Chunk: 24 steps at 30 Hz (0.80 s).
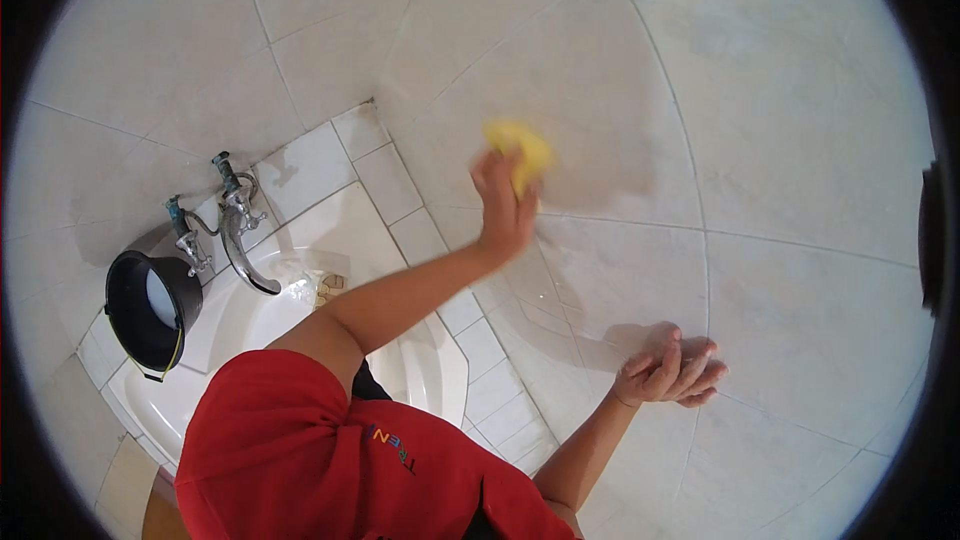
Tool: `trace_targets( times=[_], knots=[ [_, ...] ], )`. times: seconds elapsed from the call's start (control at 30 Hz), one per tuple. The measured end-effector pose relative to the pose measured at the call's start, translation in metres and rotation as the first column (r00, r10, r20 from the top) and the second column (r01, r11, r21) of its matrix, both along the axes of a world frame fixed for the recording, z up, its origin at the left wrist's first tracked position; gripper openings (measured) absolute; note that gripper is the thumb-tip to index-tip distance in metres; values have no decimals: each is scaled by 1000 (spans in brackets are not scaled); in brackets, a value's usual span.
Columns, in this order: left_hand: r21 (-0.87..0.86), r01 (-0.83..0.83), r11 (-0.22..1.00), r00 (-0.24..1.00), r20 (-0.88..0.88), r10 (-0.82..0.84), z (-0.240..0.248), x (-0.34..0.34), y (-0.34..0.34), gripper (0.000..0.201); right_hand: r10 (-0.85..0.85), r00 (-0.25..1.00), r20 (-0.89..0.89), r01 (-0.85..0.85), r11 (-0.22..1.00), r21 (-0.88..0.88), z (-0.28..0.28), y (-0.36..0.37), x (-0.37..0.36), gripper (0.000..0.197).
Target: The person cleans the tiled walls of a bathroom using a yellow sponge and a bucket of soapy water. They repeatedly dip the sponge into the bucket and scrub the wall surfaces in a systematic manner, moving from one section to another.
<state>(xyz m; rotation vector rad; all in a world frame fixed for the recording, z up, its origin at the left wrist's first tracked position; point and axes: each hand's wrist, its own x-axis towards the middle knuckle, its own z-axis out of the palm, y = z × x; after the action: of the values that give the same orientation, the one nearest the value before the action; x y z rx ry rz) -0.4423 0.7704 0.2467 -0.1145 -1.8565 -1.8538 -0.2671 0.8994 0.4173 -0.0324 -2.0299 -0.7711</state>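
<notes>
My left hand [505, 202] reaches up over the sink's right side and holds a yellow sponge [525, 155] against the pale tiled wall [600, 120]. Motion blurs the sponge and the fingertips. Farther right and lower, my right hand [670, 372] is at the tiles, with its fingers loosely bent and somewhat apart. It holds nothing that I can see, and its shadow falls on the wall beside it.
At left is a white washbasin [410, 370] with a chrome tap [238, 225]. A black bucket [125, 310] with a yellow-edged handle stands by the tap, something whitish inside. Small white tiles [388, 183] border the basin. A dark object [932, 240] shows at the far right edge.
</notes>
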Motion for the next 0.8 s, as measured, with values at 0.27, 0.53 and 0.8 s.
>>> trace_targets(
  times=[0.27,0.53,0.8],
  knots=[
    [-235,242,941,969,14,-246,-77,21,-13,30,-3,999,-36,3,1000,-10,-1,0,0,23],
    [-74,-22,997,986,-168,9,85,-31,-12,38,-4,999,-32,5,1000,1,5,-8,-5,25],
    [-623,121,773,731,-471,-493,7,-20,-23,40,2,999,-42,-3,1000,-22,7,-10,-5,24]
  ],
)
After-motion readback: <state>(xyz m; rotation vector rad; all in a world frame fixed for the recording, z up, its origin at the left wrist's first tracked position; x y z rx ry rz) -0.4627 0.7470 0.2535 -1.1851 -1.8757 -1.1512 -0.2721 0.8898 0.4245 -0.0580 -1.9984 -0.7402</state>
